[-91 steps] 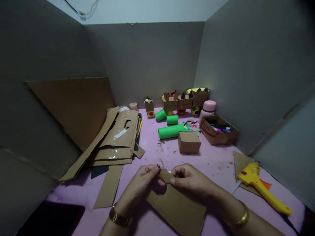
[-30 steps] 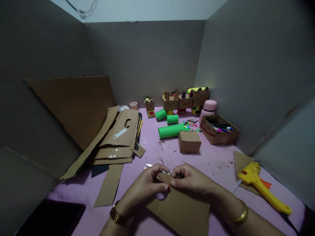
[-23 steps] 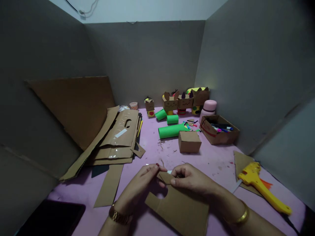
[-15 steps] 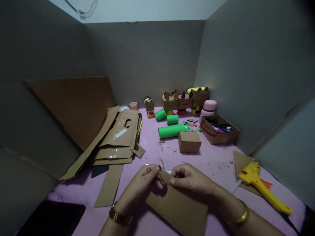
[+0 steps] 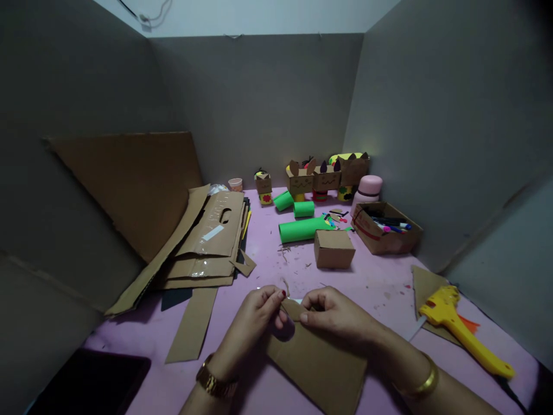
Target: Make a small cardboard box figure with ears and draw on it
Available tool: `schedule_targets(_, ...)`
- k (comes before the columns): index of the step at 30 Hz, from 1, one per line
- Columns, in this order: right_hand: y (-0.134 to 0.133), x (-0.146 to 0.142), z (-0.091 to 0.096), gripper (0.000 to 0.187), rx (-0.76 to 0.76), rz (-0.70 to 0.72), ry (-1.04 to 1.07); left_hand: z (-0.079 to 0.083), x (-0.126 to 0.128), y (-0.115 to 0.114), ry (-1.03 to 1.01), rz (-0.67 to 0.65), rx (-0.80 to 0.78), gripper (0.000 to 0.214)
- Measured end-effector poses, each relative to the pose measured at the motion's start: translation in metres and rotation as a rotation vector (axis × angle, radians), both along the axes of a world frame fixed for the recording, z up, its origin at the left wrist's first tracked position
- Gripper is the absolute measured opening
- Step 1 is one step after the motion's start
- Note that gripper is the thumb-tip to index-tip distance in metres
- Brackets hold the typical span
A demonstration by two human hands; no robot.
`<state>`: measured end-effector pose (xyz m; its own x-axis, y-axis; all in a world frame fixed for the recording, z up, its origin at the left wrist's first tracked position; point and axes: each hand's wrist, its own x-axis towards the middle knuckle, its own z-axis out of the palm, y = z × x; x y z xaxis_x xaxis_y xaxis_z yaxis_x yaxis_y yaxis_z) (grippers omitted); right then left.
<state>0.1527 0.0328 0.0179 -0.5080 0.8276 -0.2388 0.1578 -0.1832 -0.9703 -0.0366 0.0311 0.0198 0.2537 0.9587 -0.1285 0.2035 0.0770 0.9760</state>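
A flat brown cardboard piece (image 5: pixel 322 363) with a curved notch at its upper left is held low over the pink tabletop. My left hand (image 5: pixel 261 314) pinches the tip of its narrow upper flap between thumb and fingers. To the right, my right hand (image 5: pixel 334 311) grips the top edge, thumb on the near face and fingers curled behind. Beyond both hands stands a small closed cardboard box (image 5: pixel 334 249).
Stacked cardboard sheets (image 5: pixel 207 236) and a cardboard strip (image 5: pixel 192 325) lie left. Green paper tubes (image 5: pixel 300 229) and cardboard animal figures (image 5: pixel 326 178) are at the back. On the right are a pen box (image 5: pixel 380 236), pink bottle (image 5: pixel 367 190) and yellow glue gun (image 5: pixel 466 331). A dark flat object (image 5: pixel 93 383) lies front left.
The cardboard piece has turned slightly, and its lower left corner has swung right, nearer the piece's middle. Both hands keep their grip with only tiny shifts.
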Motion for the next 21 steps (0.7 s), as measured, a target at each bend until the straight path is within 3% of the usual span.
schedule_targets(12, 0.0004, -0.0002, 0.0009, 0.025, 0.009, -0.015, -0.016, 0.0016, 0.0024, -0.0024, -0.036, 0.025, 0.027, 0.040)
schedule_targets(16, 0.0006, 0.0022, -0.0024, 0.028, -0.028, 0.014, 0.028, 0.0010, -0.0029, -0.0029, -0.215, -0.088, -0.050, 0.037)
schedule_targets(21, 0.0009, 0.0052, -0.0036, 0.030, -0.052, 0.081, 0.068, 0.0038, -0.0060, -0.0064, -0.147, -0.241, -0.189, 0.037)
